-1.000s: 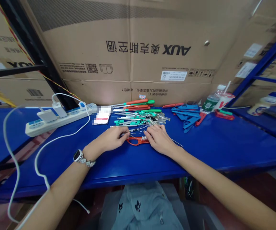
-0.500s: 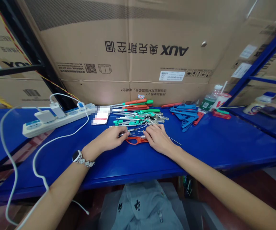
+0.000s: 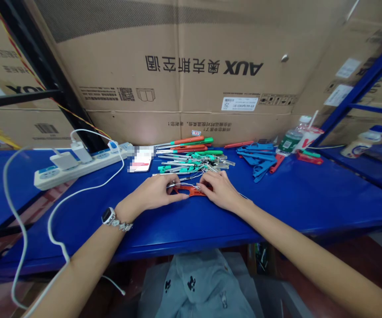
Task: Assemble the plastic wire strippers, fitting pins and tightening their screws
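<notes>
We have the orange frame (image 3: 195,191) lying on the blue table (image 3: 184,227) between our two hands. Our left hand (image 3: 160,191) is half open at its left end, fingers curled beyond it and thumb stretched along its near edge; a slim silvery part (image 3: 171,185) sits between them, and we cannot tell whether it is gripped. Our right hand (image 3: 222,189) is bent closely over the frame's other end and has hold of it there, hiding that end from us; we cannot tell whether the white wire (image 3: 188,184) running between the hands is pinched too.

Just beyond our fingers, a heap of green-tipped metal parts (image 3: 184,169) crowds the way forward, its near edge almost at our knuckles. Behind it lie orange-handled rods (image 3: 191,140), and farther back a large cardboard box (image 3: 177,88) walls off the table. Beyond and right of our right hand are blue pieces (image 3: 260,157), then a green-labelled bottle (image 3: 288,141) beside a cup (image 3: 310,137). Left of our left hand, a white cable (image 3: 50,225) loops from the power strip (image 3: 47,178) down past our forearm, and a watch (image 3: 107,215) circles that wrist.
</notes>
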{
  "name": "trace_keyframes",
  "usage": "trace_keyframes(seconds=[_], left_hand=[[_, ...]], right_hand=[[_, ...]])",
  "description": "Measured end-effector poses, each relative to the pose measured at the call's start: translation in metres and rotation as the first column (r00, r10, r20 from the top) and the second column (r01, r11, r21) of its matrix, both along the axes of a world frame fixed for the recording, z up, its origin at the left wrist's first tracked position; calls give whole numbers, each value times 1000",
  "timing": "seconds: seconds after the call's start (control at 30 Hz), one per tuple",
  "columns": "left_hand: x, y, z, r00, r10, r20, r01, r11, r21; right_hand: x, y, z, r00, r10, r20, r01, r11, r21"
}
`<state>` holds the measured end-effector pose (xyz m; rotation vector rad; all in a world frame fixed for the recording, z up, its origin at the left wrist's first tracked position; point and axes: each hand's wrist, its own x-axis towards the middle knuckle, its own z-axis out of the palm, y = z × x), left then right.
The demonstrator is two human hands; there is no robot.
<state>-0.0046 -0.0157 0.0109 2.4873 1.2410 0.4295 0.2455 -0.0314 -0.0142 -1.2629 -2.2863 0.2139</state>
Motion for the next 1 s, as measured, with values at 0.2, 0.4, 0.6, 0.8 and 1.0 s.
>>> trace_keyframes(seconds=[0.2,0.4,0.6,0.8,1.0], left_hand=[[6,-2,-1,1000,14,-19,-14,1000,19],[5,2,-8,1000,-17,4,17,999,-50],[3,5,-13,997,-34,67,39,996,-79],[4,4,-10,999,-12,39,16,994,-104],[6,2,-7,1000,18,-11,-19,998,-65]], right_hand=[[3,3,2,998,67,1,-67,997,-23],[5,8,5,992,109,60,-109,994,-3],[6,15,11,972,164,167,-165,986,-7],[5,12,8,976,111,186,-127,989,77],[25,47,22,985,-174,14,171,976,136]])
